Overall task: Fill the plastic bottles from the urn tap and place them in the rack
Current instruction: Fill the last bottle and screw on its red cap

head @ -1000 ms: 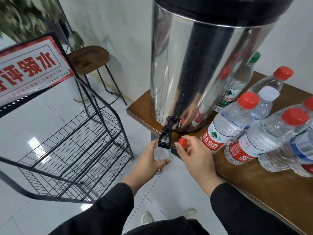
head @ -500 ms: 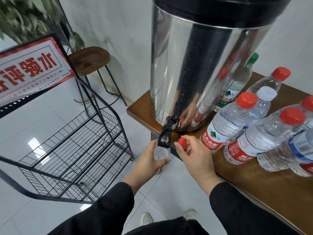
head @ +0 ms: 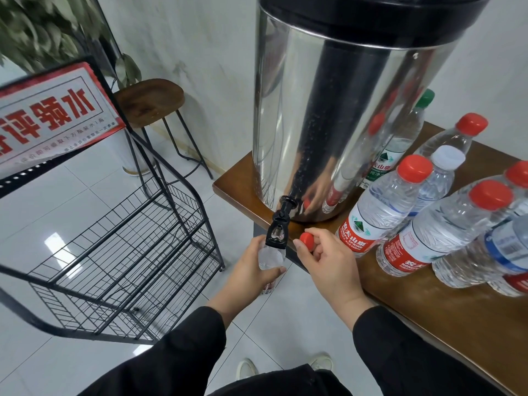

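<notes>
The left hand [head: 248, 270] grip wraps the clear plastic bottle [head: 271, 257], mouth directly beneath the black urn tap [head: 277, 231] at 12 o'clock for filling, while the right hand [head: 325, 261] pinches its red screw cap [head: 307, 240], ready for recapping.

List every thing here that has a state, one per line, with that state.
bottle under the tap: uncapped, held upright
red cap: off, pinched
left hand: grips the bottle
right hand: pinches the cap
urn tap: flow not discernible
wire rack: no bottles visible
bottles on the table: capped, standing
</notes>
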`<state>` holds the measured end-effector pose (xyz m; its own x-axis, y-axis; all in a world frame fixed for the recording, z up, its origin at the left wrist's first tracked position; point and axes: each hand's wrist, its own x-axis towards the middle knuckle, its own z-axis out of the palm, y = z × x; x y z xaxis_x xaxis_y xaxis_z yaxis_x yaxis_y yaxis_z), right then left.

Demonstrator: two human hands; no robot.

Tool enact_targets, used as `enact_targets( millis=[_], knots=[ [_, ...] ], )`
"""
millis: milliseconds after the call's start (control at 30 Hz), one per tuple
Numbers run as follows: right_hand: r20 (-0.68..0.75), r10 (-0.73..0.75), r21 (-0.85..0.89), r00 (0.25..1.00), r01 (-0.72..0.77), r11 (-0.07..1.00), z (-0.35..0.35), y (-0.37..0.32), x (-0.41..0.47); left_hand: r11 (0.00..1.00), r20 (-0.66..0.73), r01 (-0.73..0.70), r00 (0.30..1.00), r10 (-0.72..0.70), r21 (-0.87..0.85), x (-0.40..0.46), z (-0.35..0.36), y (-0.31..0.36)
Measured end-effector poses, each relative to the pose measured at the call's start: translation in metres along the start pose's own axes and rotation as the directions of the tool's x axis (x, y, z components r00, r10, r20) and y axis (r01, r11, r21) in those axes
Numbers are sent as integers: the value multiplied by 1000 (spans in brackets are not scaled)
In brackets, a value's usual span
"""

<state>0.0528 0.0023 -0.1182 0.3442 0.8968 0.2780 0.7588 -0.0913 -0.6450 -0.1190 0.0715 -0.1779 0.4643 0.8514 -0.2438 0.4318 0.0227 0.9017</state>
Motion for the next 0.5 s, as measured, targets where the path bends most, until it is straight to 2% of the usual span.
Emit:
enact_targets(
  millis=[500],
  knots=[
    [3, 7, -28, 1000, -7, 1000, 2, 2, 0, 1000, -5, -5, 1000, 5, 23, 1, 0, -4]
  ],
)
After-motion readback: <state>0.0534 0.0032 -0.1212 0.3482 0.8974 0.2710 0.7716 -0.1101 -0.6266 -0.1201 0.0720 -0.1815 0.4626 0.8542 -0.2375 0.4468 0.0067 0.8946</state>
